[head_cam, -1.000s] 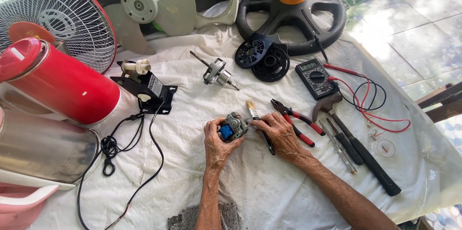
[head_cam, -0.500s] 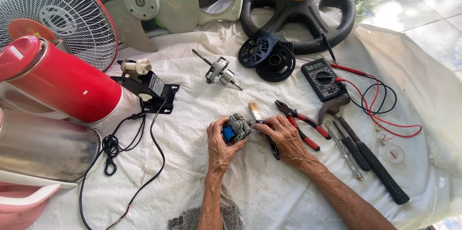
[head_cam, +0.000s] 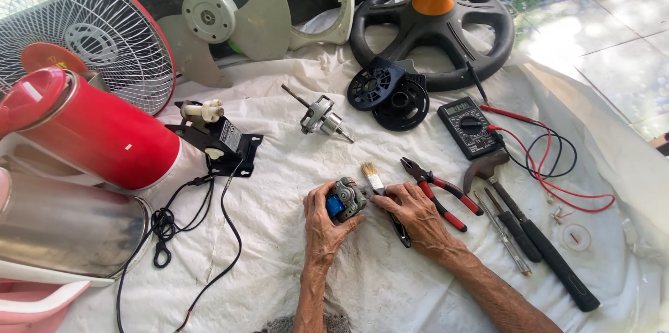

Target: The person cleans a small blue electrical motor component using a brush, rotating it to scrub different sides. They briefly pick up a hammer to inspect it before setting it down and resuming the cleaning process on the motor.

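Note:
My left hand [head_cam: 322, 223] grips a small grey motor with a blue part [head_cam: 343, 199], holding it on the white cloth [head_cam: 390, 284]. My right hand [head_cam: 417, 213] rests beside it, fingers touching the motor's right side and lying over a small paintbrush [head_cam: 376, 183] with a dark handle. Red-handled pliers [head_cam: 439, 190] lie just right of my right hand.
A rotor with a shaft [head_cam: 319, 115], black round covers [head_cam: 391, 92], a multimeter [head_cam: 468, 126] with red and black leads, a hammer [head_cam: 529, 232], and screwdrivers [head_cam: 505, 239] lie around. A red fan body [head_cam: 104, 138], wire guard [head_cam: 83, 33], blade [head_cam: 216, 19] and black base [head_cam: 432, 26] sit behind.
The view shifted slightly. Both hands stay on the small motor, and my right hand has settled closer over the paintbrush.

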